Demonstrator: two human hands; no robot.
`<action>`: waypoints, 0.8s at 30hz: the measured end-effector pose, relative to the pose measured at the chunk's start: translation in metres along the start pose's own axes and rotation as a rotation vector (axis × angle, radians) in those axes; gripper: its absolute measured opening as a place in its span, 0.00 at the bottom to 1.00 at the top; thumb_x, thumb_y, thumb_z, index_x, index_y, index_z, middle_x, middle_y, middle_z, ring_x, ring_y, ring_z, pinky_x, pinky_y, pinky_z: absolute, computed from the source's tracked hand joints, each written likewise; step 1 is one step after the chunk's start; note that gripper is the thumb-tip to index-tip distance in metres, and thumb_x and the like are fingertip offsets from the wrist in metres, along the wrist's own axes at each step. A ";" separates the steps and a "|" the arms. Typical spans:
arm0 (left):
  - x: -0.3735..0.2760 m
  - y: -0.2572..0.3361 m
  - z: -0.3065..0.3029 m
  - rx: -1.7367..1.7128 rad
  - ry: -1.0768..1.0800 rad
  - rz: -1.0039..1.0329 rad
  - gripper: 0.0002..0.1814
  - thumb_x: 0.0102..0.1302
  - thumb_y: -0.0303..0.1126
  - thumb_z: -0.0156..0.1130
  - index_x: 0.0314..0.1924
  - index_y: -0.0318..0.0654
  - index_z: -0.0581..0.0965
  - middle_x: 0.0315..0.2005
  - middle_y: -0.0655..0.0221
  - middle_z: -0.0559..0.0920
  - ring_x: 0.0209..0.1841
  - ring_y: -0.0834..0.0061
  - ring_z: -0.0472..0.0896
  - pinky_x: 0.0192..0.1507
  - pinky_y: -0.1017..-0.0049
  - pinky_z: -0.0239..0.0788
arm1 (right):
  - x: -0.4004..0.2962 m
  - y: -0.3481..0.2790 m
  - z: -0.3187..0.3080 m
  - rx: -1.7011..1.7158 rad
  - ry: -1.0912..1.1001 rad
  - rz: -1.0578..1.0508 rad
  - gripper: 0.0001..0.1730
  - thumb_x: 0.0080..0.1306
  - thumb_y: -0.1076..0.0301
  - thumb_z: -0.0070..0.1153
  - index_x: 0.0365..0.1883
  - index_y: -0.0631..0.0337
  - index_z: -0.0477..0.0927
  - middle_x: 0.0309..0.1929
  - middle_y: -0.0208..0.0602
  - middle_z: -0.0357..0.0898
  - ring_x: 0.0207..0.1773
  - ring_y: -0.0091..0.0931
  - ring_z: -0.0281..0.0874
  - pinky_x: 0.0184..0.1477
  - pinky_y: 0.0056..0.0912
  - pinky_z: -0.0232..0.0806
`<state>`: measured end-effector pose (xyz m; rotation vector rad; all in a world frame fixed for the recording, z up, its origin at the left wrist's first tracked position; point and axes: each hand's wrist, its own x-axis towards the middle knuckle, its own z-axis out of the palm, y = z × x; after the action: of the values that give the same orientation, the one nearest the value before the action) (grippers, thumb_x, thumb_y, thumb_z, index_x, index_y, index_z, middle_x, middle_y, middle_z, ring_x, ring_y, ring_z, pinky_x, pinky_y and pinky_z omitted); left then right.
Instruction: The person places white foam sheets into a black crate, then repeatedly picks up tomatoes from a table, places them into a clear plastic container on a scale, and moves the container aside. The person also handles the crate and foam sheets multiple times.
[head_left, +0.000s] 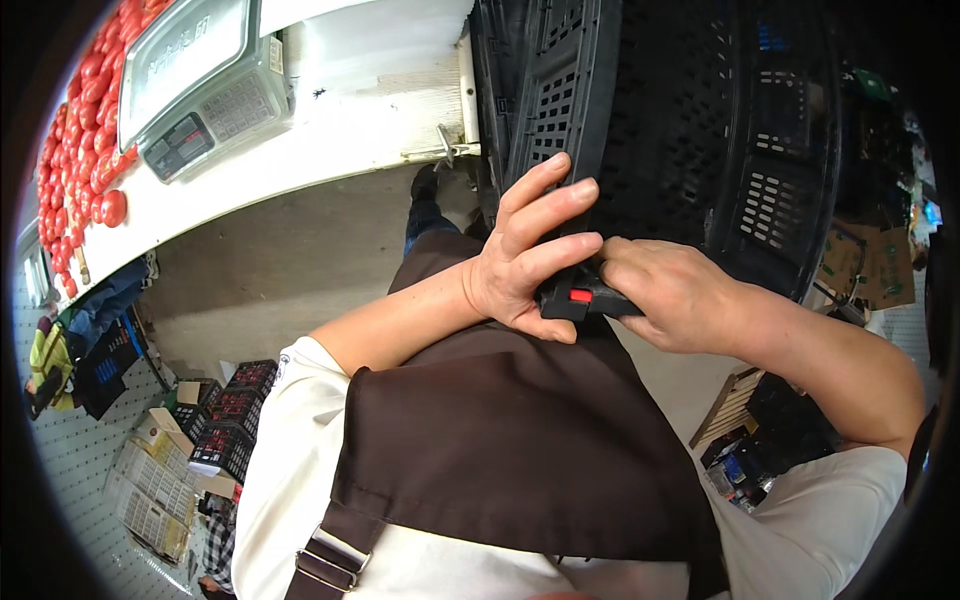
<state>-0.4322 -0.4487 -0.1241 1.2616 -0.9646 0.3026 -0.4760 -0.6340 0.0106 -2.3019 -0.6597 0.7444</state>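
Before me stands a black plastic crate (667, 142) with slotted walls, its near corner close to my apron. My right hand (667, 292) grips the near rim, fingers curled over it and thumb below. At the left near corner, my left hand (525, 247) rests with its fingers extended and spread over the crate's edge. Its thumb lies lower, by a small red latch (580, 295) in the rim. Part of the corner is hidden behind my fingers. The slotted left side panel (555, 120) rises beyond my left hand.
A white table (352, 112) on the left bears a scale (214, 105) and many red tomatoes (82, 142). A metal clamp (446, 146) sticks out at its corner. Stacked crates (232, 412) and flattened cartons (150, 487) lie lower left; a wooden slatted piece (724, 409) lies lower right.
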 end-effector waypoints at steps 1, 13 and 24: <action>0.001 0.000 0.000 0.010 -0.006 0.015 0.37 0.67 0.67 0.50 0.56 0.38 0.74 0.65 0.46 0.68 0.69 0.36 0.59 0.69 0.45 0.53 | 0.000 0.001 0.000 0.011 -0.017 0.001 0.22 0.47 0.76 0.70 0.36 0.64 0.70 0.41 0.43 0.70 0.41 0.40 0.77 0.42 0.44 0.71; 0.009 -0.004 0.005 0.022 0.042 0.020 0.31 0.73 0.63 0.42 0.38 0.40 0.74 0.59 0.48 0.74 0.65 0.33 0.64 0.64 0.44 0.61 | 0.004 0.005 -0.003 -0.008 -0.018 0.002 0.21 0.49 0.78 0.66 0.38 0.64 0.69 0.39 0.44 0.69 0.40 0.40 0.76 0.41 0.42 0.71; 0.032 -0.021 -0.006 0.036 0.051 -0.041 0.35 0.72 0.61 0.42 0.52 0.33 0.76 0.58 0.44 0.73 0.63 0.39 0.69 0.60 0.48 0.66 | 0.016 0.016 -0.012 0.017 -0.001 -0.007 0.22 0.47 0.75 0.68 0.36 0.65 0.68 0.36 0.44 0.68 0.37 0.40 0.76 0.39 0.39 0.70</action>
<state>-0.3969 -0.4597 -0.1137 1.2990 -0.8927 0.3201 -0.4524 -0.6397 0.0024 -2.2826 -0.6588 0.7458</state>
